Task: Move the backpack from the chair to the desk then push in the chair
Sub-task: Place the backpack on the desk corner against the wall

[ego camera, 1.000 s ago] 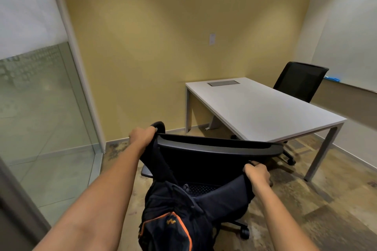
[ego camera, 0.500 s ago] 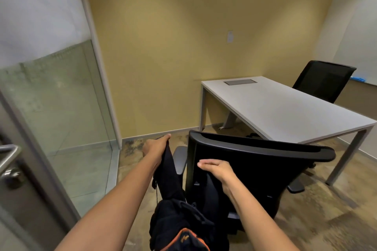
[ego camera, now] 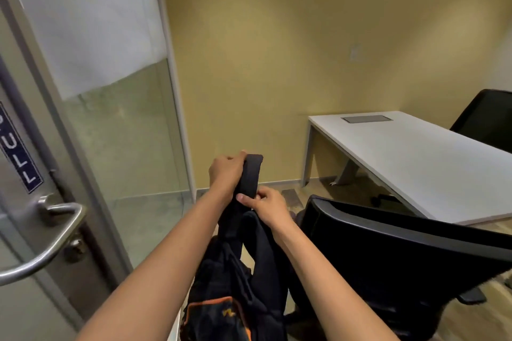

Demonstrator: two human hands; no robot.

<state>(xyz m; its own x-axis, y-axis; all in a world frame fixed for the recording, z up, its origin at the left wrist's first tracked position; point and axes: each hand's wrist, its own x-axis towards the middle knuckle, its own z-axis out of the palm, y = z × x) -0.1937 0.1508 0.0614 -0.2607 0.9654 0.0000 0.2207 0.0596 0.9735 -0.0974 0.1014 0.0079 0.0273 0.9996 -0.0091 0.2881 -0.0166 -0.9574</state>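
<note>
Backpack (ego camera: 235, 293) straps now sit bunched together in both hands, where a second ago the hands were spread wide at either end of the chair (ego camera: 393, 263) back with the straps still looped over it. The left hand (ego camera: 225, 171) has its grip closed tight around the top of one strap, held up high, and the right hand (ego camera: 264, 206) has come across to join it, its grip pinched shut on the strap just below. The bag hangs beneath them, left of the chair back and apparently free of it, its orange-trimmed pocket low in view. The view has also swung left, toward the glass door (ego camera: 41, 202) with its handle and "PULL" label.

So the bag seems to be off the chair, and the lifting part of the job looks done. The table (ego camera: 415, 163) stands bare, well apart to the right beyond the chair, so the bag has yet to be carried around or over the chair back. The chair, turned away from the table, is not yet pushed in.
</note>
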